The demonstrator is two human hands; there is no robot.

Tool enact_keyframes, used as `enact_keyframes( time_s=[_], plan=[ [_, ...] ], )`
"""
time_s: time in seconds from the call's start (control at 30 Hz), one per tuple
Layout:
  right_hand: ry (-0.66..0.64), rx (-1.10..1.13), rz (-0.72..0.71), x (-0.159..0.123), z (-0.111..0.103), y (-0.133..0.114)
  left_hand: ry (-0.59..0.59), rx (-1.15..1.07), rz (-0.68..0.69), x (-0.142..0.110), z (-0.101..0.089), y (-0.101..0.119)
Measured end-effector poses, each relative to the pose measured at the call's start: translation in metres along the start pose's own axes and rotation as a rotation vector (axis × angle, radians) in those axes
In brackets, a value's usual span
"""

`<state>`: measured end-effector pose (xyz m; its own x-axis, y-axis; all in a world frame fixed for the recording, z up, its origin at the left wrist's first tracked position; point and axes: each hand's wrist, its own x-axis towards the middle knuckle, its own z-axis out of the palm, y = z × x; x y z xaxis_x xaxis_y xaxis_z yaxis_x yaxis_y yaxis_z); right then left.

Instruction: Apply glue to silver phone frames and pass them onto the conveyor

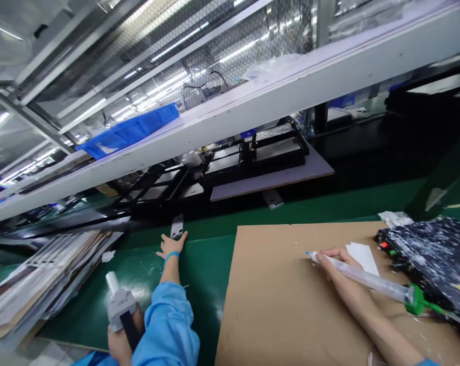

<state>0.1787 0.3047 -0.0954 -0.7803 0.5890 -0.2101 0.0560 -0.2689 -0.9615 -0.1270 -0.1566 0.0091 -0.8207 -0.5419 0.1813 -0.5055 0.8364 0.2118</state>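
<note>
At left, a third hand (119, 345), apparently a co-worker's, grips a grey dispenser (119, 305) upright. The left hand (171, 247) lies on the green bench (203, 269) for support, fingers spread and empty, just below a metal strip (177, 226). The right hand (339, 269), fingers clamped penwise on a syringe (360, 277) for control, brings its tip to the cardboard (260, 305)

A long white metal shelf (230, 119) runs at a slant across a factory room, with a blue plastic bin (128, 131) on it. Behind the shelf, a wire-mesh panel (253, 30) reflects bright strip lights. Below it stand black metal racks (276, 147), and in front lies a green workbench top (199, 264).
</note>
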Motion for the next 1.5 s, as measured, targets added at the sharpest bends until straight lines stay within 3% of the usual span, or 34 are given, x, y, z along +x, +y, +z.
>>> enact_keyframes(
  time_s=[0.27,0.43,0.53,0.7,0.83,0.9,0.97,1.07,1.23,1.4,1.5],
  plan=[
    [0.014,0.017,0.002,0.003,0.007,-0.008,0.007,-0.005,0.013,-0.018,-0.02,0.06],
    [0.027,0.066,-0.008,0.003,0.012,-0.015,-0.074,-0.123,0.208,-0.052,-0.032,0.098],
    [0.059,0.075,-0.029,0.003,0.011,-0.02,-0.195,-0.157,0.312,-0.076,-0.032,0.102],
    [0.056,0.116,-0.063,0.001,0.007,-0.023,-0.4,-0.227,0.481,-0.119,-0.036,0.088],
    [0.013,0.11,-0.093,0.002,0.003,-0.024,-0.717,-0.277,0.842,-0.159,-0.041,0.086],
    [0.032,0.114,-0.111,0.001,0.002,-0.026,-0.921,-0.197,1.07,-0.18,-0.039,0.091],
    [0.063,0.114,-0.117,0.0,0.002,-0.028,-1.022,-0.121,1.247,-0.202,-0.03,0.097],
    [0.09,0.113,-0.079,0.001,0.003,-0.028,-0.961,-0.147,1.343,-0.237,-0.01,0.103],
    [0.096,0.085,-0.036,0.004,0.003,-0.02,-0.741,-0.237,1.259,-0.298,0.022,0.107],
    [-0.061,0.06,-0.026,0.003,-0.004,-0.01,-0.836,-0.322,1.359,-0.323,0.037,0.107],
    [-0.127,0.008,-0.048,0.002,-0.01,-0.009,-0.81,-0.397,1.397,-0.324,0.043,0.104]
  ],
)
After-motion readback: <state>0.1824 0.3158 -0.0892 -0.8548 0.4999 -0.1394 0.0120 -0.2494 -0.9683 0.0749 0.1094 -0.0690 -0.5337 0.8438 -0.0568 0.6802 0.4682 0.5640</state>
